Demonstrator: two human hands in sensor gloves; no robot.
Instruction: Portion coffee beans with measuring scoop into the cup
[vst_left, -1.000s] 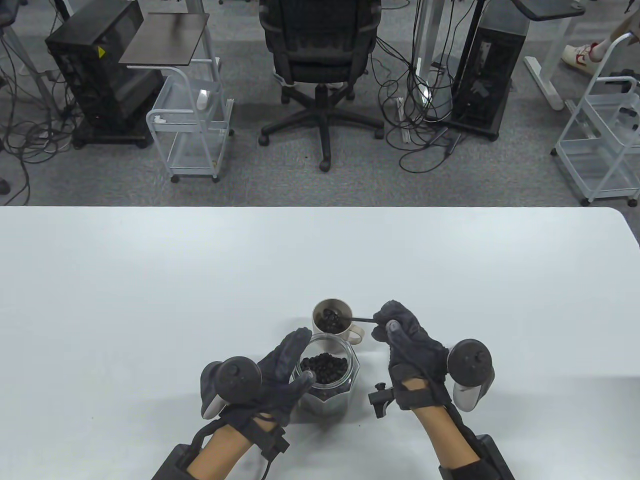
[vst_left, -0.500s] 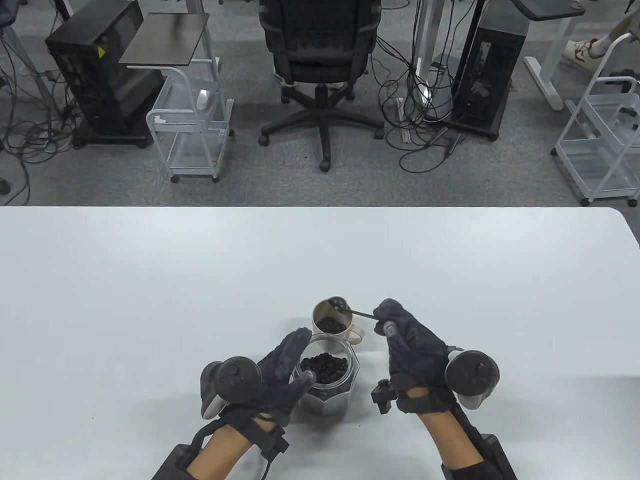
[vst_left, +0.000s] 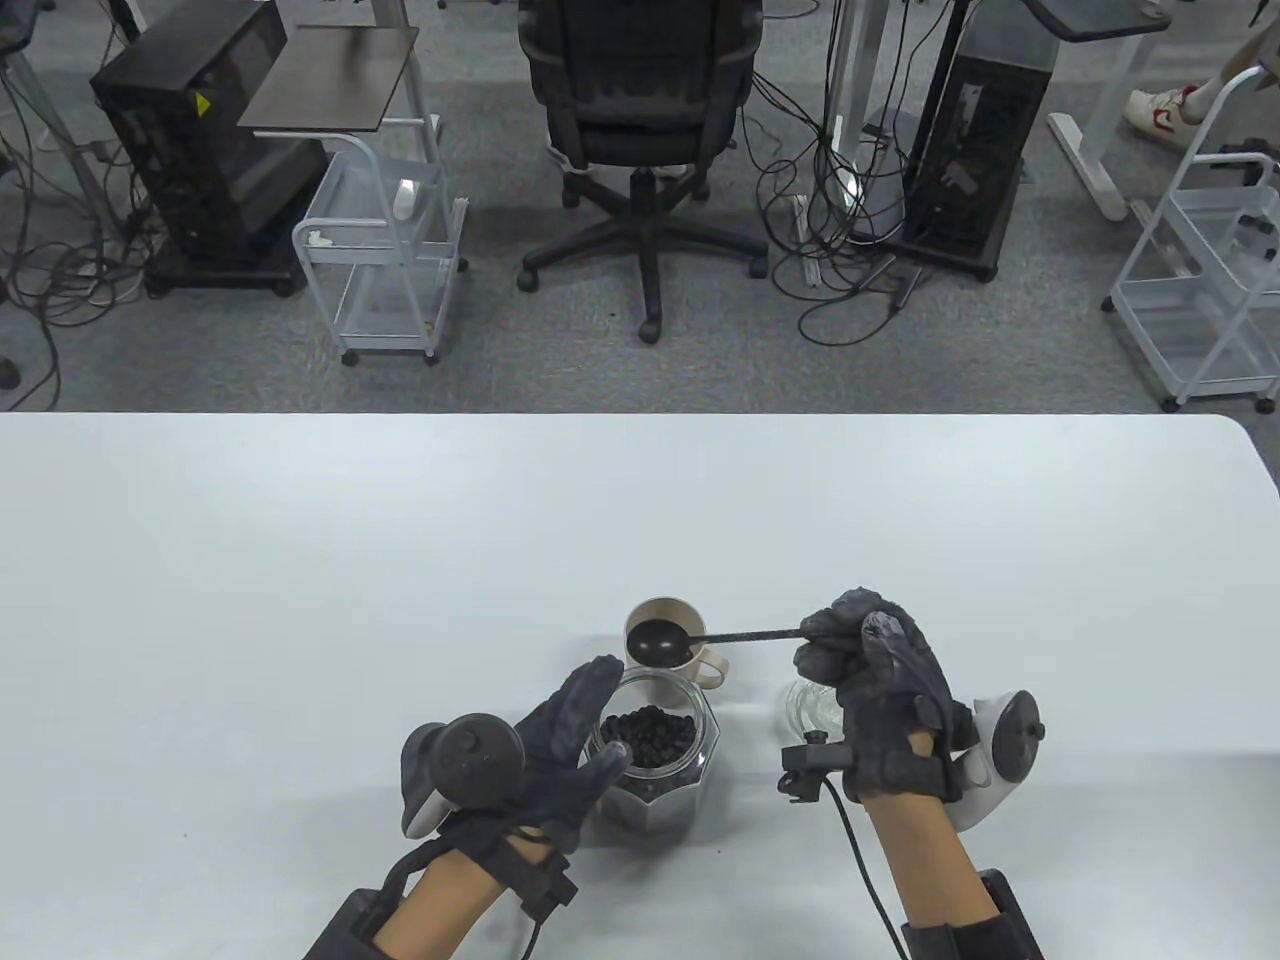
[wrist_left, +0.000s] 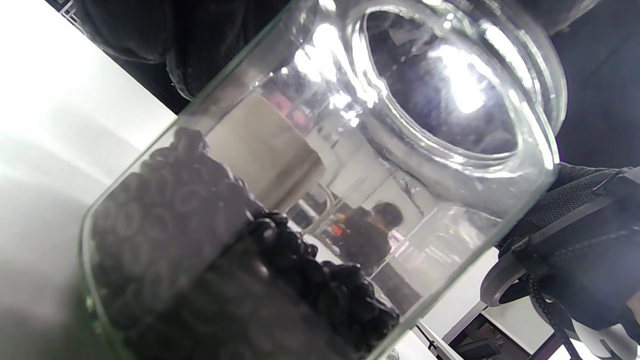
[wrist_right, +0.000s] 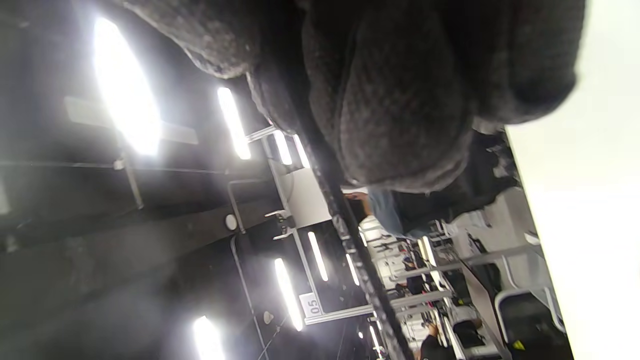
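While the right hand (vst_left: 880, 680) pinches the scoop (vst_left: 660, 641) over the cup (vst_left: 700, 665), turned bowl-down: shake out fully; steady jar (vst_left: 655, 745) of beans (vst_left: 650, 738) with left hand (vst_left: 560, 750) wrapped round it.

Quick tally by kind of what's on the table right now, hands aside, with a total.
Glass jar of coffee beans, gripped by the left hand: 1
Beige cup: 1
Black measuring scoop, over the cup, held by the right hand: 1
Small clear glass item beside the right hand, possibly the jar's lid: 1
Total: 4
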